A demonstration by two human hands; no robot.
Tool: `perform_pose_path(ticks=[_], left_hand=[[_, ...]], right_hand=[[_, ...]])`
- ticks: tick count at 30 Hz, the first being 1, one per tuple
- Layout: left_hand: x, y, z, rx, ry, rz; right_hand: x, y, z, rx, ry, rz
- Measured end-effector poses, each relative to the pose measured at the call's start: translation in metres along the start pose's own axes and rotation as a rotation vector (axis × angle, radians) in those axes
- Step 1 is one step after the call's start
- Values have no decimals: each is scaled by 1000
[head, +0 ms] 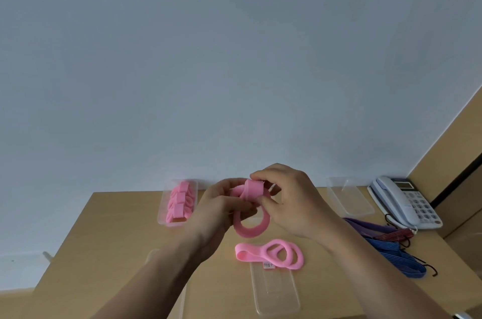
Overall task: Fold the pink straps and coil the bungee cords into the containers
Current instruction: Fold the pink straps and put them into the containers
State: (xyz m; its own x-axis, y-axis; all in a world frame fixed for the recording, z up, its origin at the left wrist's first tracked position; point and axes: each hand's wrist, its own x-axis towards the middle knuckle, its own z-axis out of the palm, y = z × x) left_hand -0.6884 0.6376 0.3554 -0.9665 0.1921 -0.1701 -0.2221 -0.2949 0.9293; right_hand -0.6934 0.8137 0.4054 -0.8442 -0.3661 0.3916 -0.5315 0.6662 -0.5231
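Pink strap [247, 225] held in the air over the middle of the table [117, 240], top folded into a flat band, lower loop hanging free. Left hand [221, 204] gripping the folds with curled fingers; right hand [294, 204] pinching the folded top between thumb and fingertips. Second pink strap [271, 255] lying nearer the table's front edge, partly on a clear lid [276, 290]. Folded straps in a container [163, 217] at the table's back left; bungee cords [391, 248] heaped at its right.

A plain, pale blue-grey wall [234, 58] fills everything from nine to three o'clock, evenly lit. A light wooden table [117, 240] stands below; a wood-toned panel [456, 149] rises at three o'clock beside a white desk telephone [407, 201].
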Motion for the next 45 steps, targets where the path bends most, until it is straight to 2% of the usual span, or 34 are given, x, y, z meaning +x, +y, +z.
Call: perform_pose_path(ticks=[4,13,19,23,28,38,43,45], left_hand=[[-2,0,-26,-57,-61,-107],[2,-8,-58,-273,-197,-189],[15,-26,-72,-368,-36,-299],[27,-36,-71,-381,-4,-362],[48,-47,-64,-334,29,-386],[113,-82,-37,-34,75,-547],[152,-109,-35,260,232,-552],[168,-120,-34,332,301,-547]], right_hand=[[8,-15,12,15,-20,-1],[6,-16,57,-133,63,-48],[-6,4,87,-127,14,-88],[-9,22,93,-84,-43,-113],[-15,51,96,-106,-166,-81],[-9,137,107,13,-98,-84],[3,193,119,56,-81,106],[15,215,125,34,-102,107]])
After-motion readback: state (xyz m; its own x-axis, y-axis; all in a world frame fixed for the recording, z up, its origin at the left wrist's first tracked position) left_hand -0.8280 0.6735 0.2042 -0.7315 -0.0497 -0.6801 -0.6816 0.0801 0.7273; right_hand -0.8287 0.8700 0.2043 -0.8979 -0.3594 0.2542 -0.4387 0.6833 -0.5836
